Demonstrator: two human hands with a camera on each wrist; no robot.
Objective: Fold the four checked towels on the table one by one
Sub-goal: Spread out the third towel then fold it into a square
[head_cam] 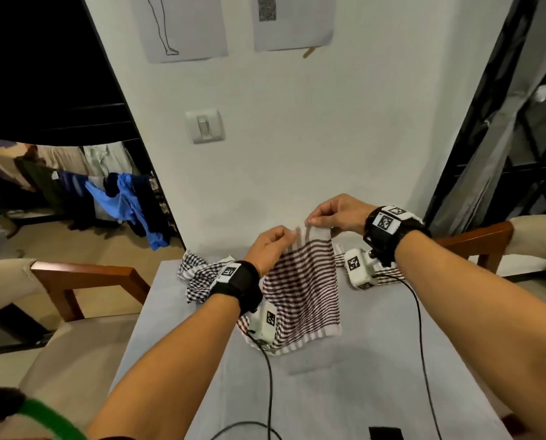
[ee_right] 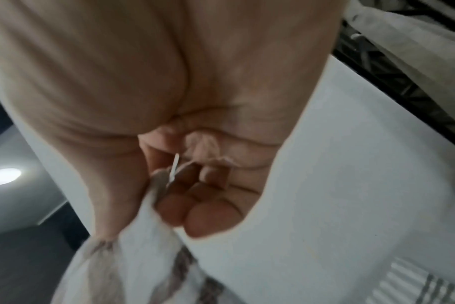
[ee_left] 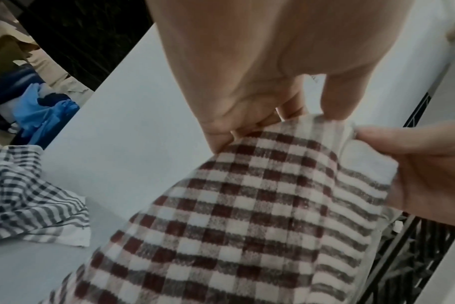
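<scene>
A: What do the two hands hold?

B: The left hand and right hand each pinch the top edge of a red checked towel, the right grip slightly higher. It hangs below both grips, its lower hem on the grey desk.

A: Anything near?

B: A black checked towel lies crumpled left of the left grip; another towel lies under the right wrist.

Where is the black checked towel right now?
In the head view the black checked towel lies crumpled at the table's far left, just left of the left hand and the held red checked towel.
</scene>
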